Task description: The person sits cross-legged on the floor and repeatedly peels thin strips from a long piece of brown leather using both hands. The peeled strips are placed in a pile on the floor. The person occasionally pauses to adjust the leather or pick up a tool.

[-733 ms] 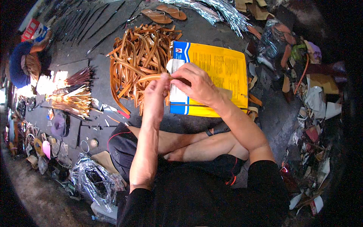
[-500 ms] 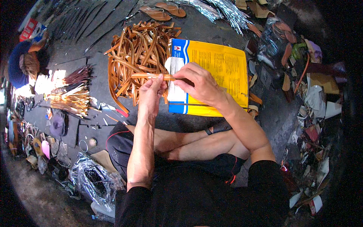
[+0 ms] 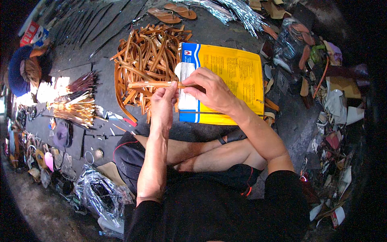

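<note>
Strip (image 3: 150, 84) juts past left hand (image 3: 162, 106); floor (image 3: 105, 80) borders the brown strip pile (image 3: 150, 48).

Tan strip reaches farther left

The tan strip (image 3: 147, 84) now sticks out well past the left hand (image 3: 162, 104), its free end farther toward the left of the frame, over the pile of brown strips (image 3: 150, 60). Slanted in the earliest view, it now runs nearly level. The left hand's fingertips, at upper centre, sit slightly farther left than at first.
</note>
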`<action>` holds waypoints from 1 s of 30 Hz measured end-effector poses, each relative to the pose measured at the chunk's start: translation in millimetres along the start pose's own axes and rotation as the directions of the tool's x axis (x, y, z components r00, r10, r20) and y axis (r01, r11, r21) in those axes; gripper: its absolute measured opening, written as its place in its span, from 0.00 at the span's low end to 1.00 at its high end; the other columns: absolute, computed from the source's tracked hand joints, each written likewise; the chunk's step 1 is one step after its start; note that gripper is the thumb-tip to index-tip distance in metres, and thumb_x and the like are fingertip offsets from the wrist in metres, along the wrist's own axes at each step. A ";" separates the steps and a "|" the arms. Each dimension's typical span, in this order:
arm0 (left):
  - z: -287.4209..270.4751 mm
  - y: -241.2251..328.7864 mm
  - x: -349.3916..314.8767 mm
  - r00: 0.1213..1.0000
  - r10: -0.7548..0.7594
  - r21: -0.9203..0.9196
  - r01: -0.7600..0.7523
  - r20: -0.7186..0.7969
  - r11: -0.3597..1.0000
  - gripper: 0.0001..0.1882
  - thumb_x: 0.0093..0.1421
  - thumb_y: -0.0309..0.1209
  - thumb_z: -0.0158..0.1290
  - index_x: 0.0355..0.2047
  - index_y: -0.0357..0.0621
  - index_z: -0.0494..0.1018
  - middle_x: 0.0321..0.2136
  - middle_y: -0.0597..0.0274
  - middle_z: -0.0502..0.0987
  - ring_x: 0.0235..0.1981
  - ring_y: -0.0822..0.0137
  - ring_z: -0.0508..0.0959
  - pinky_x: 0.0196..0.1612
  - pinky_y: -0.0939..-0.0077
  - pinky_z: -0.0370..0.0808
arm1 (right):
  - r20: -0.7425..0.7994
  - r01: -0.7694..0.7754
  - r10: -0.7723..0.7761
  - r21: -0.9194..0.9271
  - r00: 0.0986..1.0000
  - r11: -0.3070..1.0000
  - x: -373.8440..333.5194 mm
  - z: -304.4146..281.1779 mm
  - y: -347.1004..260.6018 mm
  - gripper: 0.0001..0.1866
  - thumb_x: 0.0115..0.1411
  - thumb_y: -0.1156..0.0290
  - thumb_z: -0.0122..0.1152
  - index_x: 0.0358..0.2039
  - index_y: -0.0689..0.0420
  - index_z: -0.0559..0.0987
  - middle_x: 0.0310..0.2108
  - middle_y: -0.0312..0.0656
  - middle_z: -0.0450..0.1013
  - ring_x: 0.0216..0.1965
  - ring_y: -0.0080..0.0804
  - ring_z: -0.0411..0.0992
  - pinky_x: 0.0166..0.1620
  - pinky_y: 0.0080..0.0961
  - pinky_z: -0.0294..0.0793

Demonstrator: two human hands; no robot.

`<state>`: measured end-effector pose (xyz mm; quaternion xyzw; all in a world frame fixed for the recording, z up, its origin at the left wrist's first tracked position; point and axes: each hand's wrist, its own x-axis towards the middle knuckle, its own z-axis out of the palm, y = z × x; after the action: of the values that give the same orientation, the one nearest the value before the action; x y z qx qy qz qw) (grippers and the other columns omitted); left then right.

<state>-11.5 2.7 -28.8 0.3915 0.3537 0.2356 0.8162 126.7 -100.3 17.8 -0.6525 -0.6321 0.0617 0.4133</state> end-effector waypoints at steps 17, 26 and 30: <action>-51.4 -9.3 30.5 1.000 -0.027 -0.045 0.026 -0.016 0.999 0.10 0.61 0.35 0.57 0.28 0.42 0.74 0.23 0.69 0.73 0.20 0.82 0.66 0.22 0.89 0.59 | -0.026 0.024 -0.024 -0.022 0.999 0.999 3.4 4.2 0.9 0.06 0.52 0.73 0.66 0.28 0.59 0.77 0.29 0.41 0.71 0.33 0.40 0.72 0.37 0.34 0.72; -64.9 -9.4 36.9 0.996 -0.003 -0.038 0.000 -0.091 0.999 0.09 0.59 0.34 0.60 0.29 0.43 0.74 0.23 0.68 0.75 0.21 0.82 0.69 0.22 0.90 0.60 | -0.007 0.032 -0.033 -0.057 0.999 0.998 3.5 -0.2 1.8 0.06 0.51 0.76 0.66 0.29 0.60 0.78 0.29 0.41 0.72 0.33 0.38 0.73 0.36 0.30 0.73; -69.1 -9.7 40.9 0.998 0.011 0.057 -0.007 -0.066 0.998 0.09 0.60 0.36 0.58 0.29 0.47 0.72 0.24 0.71 0.74 0.24 0.81 0.70 0.26 0.87 0.62 | -0.008 0.064 -0.065 -0.067 0.998 0.996 5.8 -0.1 3.8 0.05 0.52 0.76 0.66 0.29 0.61 0.78 0.29 0.41 0.72 0.33 0.38 0.73 0.36 0.31 0.73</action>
<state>-37.0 56.8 -83.4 0.4081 0.3855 0.2420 0.7914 130.8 -94.7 18.1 -0.6454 -0.6525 0.0239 0.3963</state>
